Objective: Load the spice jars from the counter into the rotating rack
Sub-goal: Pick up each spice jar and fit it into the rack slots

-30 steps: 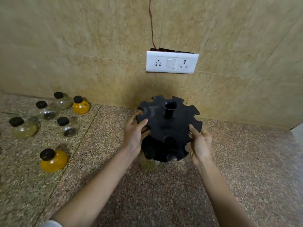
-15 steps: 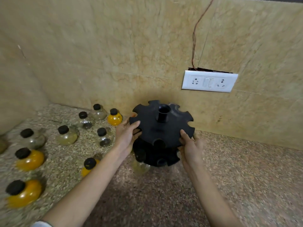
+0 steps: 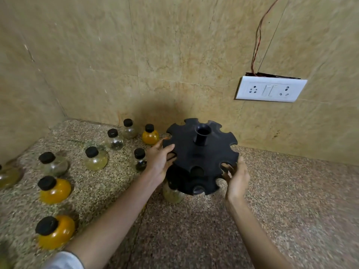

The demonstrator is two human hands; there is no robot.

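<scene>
The black rotating rack (image 3: pixel 202 158) stands on the counter near the back wall, its notched top disc facing me. My left hand (image 3: pixel 158 162) grips the disc's left rim, fingers on top and thumb beneath. At the right front rim my right hand (image 3: pixel 238 177) touches a notch with loosely straight fingers. One pale yellow jar (image 3: pixel 172 193) hangs in the rack's lower tier at the front left, partly hidden. Several black-capped spice jars stand on the counter to the left, among them an orange jar (image 3: pixel 55 230), another orange jar (image 3: pixel 53 189) and a clear jar (image 3: pixel 139 160) close to my left wrist.
The speckled stone counter (image 3: pixel 291 200) stretches right of the rack. A tiled wall closes the back and left corner. A white socket plate (image 3: pixel 270 89) with a loose red wire sits on the wall above right of the rack.
My view has swung left, so more jars show on the left. My right hand has loosened on the rim and now only touches it; my left hand stays on the left rim.
</scene>
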